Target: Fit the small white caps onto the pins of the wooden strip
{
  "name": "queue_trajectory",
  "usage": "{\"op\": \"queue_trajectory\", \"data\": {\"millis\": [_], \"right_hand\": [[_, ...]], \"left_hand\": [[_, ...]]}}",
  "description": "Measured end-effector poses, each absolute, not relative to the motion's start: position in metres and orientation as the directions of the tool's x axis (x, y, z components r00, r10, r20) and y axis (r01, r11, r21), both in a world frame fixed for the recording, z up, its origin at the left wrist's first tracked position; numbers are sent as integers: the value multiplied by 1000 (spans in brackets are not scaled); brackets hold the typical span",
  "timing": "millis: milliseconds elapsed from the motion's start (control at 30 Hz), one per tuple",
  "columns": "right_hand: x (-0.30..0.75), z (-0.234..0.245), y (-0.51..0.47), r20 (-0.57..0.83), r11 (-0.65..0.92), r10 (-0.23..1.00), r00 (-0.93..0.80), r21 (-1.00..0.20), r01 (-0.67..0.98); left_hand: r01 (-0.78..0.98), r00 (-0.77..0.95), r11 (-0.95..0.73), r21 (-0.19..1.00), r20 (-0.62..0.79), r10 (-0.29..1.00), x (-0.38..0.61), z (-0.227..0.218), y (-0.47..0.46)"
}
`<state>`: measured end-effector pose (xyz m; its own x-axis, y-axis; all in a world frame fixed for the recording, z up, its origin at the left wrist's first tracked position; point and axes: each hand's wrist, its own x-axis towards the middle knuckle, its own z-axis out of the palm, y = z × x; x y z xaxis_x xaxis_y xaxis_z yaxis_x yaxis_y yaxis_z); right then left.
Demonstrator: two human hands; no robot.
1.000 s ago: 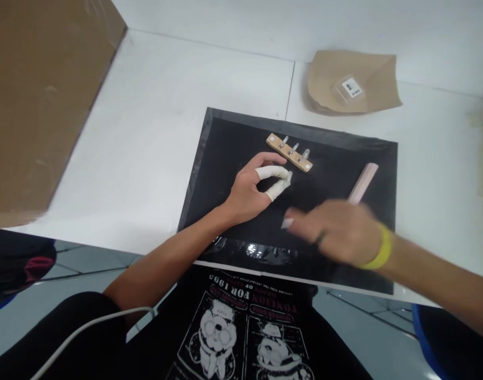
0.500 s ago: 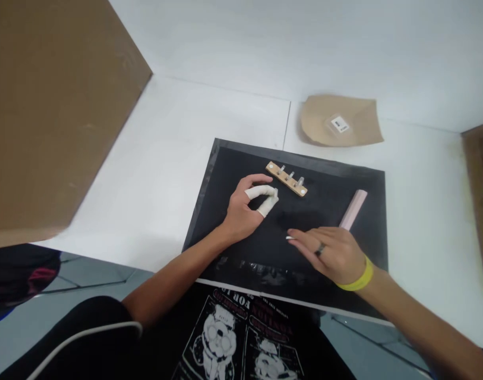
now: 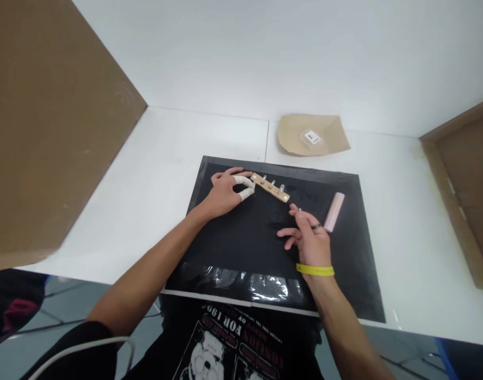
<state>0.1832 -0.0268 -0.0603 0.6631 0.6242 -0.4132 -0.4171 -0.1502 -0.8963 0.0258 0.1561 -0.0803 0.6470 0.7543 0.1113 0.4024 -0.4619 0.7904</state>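
My left hand [image 3: 224, 195] wears white finger cots [image 3: 247, 193] on thumb and index finger. Those two tips are pinched together beside the left end of a small wooden strip [image 3: 270, 187]; what they hold, if anything, is too small to name. The strip lies slanted, with several clear pegs standing on it and a white dot at each end. My right hand [image 3: 310, 237], with a dark ring and a yellow wristband, is just below the strip's right end. Its thumb and index finger pinch a tiny white piece [image 3: 300, 210], while the other fingers are spread.
A pale pink bar [image 3: 334, 212] lies right of my right hand on the black mat [image 3: 233, 243]. Behind the mat is a brown paper tray [image 3: 332, 132] with a labelled clear packet [image 3: 312, 138]. Cardboard walls [image 3: 59, 126] stand left and right.
My left hand has come up against the strip's left end. My right hand has moved up towards the strip's right end and turned, its lower fingers now spread. The camera view has shifted.
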Motion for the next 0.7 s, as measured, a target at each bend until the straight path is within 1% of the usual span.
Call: {"op": "queue_trajectory", "data": {"millis": [133, 200, 267, 367, 467, 533, 633, 667, 700], "right_hand": [[192, -57, -18, -486, -138, 653, 581, -830, -540], [201, -58, -16, -505, -144, 678, 534, -803, -578], [211, -60, -13, -510, -153, 701, 499, -790, -594], [222, -61, -7, -500, -155, 719, 483, -793, -590], [227, -59, 1, -438, -94, 720, 538, -830, -550], [228, -56, 6, -431, -91, 712, 554, -839, -536], [230, -54, 11, -503, -176, 686, 526, -816, -551], [230, -54, 11, -504, -193, 674, 540, -826, -530], [230, -55, 9, -477, -194, 661, 579, -854, -483]], "left_hand": [[374, 659, -482, 792, 139, 739, 24, -85, 155], [348, 661, -481, 804, 154, 735, 20, -83, 155], [347, 662, -460, 817, 134, 738, 18, -76, 154], [431, 668, -411, 804, 22, 743, 15, -61, 150], [501, 663, -385, 775, -58, 746, 14, -51, 145], [514, 672, -391, 764, -75, 737, 14, -51, 141], [523, 685, -430, 736, -64, 726, 16, -57, 135], [527, 682, -444, 725, -49, 730, 16, -59, 133], [532, 673, -457, 713, -28, 739, 16, -61, 131]]}}
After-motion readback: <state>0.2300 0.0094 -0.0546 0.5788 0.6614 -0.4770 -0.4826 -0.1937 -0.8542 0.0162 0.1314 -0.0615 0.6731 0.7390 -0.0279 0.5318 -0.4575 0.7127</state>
